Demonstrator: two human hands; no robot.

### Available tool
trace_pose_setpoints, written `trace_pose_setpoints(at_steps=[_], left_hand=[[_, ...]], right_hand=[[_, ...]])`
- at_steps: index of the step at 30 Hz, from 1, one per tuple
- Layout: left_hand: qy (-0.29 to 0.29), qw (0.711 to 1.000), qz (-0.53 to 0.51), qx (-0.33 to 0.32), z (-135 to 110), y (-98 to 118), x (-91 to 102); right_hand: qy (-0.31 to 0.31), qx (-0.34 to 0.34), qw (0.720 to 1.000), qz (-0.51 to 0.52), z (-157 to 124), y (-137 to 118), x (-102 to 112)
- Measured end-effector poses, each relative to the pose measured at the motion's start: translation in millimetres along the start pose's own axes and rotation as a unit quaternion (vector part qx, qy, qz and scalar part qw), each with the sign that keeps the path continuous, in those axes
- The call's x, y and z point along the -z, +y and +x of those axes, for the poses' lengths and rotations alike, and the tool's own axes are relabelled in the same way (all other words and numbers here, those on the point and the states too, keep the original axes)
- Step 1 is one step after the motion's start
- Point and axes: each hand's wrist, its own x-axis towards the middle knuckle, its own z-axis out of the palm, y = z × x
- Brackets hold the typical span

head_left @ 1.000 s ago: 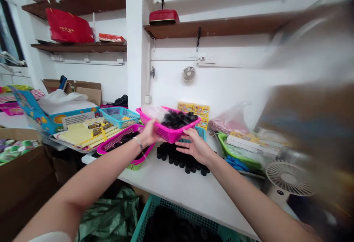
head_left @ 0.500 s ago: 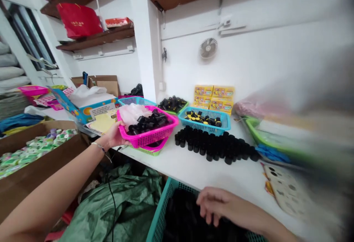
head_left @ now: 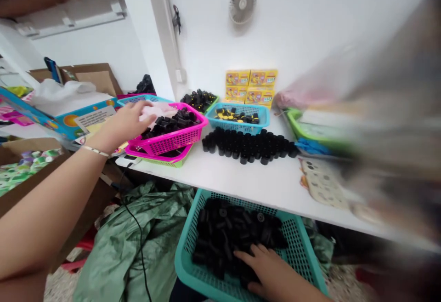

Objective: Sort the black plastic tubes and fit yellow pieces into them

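My left hand (head_left: 126, 125) lies open at the left end of a magenta plastic basket (head_left: 172, 140), its fingers on a pale pink plastic bag (head_left: 156, 111). Black cylindrical caps (head_left: 172, 124) fill that basket, which sits on a second magenta basket (head_left: 158, 151). Below the table, my right hand (head_left: 268, 270) rests with spread fingers among loose black caps (head_left: 230, 233). These lie in a teal mesh basket (head_left: 184, 265). Rows of black caps (head_left: 248, 146) stand upright on the white table (head_left: 241, 182).
A blue mesh basket (head_left: 237, 119) holds yellow-topped caps behind the rows. Yellow boxes (head_left: 250, 86) stack against the wall. A green tarp (head_left: 134, 242) lies on the floor left of the teal basket. A blurred object (head_left: 396, 122) blocks the right side, close to the camera.
The magenta basket has shifted left and now rests on the lower basket. My right hand has moved down into the teal basket. The view has tilted further down.
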Motion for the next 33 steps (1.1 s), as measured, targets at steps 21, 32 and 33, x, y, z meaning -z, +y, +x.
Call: trace_pose_setpoints(at_steps=[21,32,33], left_hand=[[-0.039,0.997,-0.052,-0.046,35,56,-30.5],[0.046,0.791,-0.609,-0.039,-73,115,-7.0],[-0.03,0.731,-0.681,-0.02,-94,131,-17.2]], right_hand=[[0.021,0.046,0.996,0.079,-14,25,-2],[0.252,0.01,0.87,0.423,-14,29,19],[0.273,0.011,0.849,0.453,-17,26,23]])
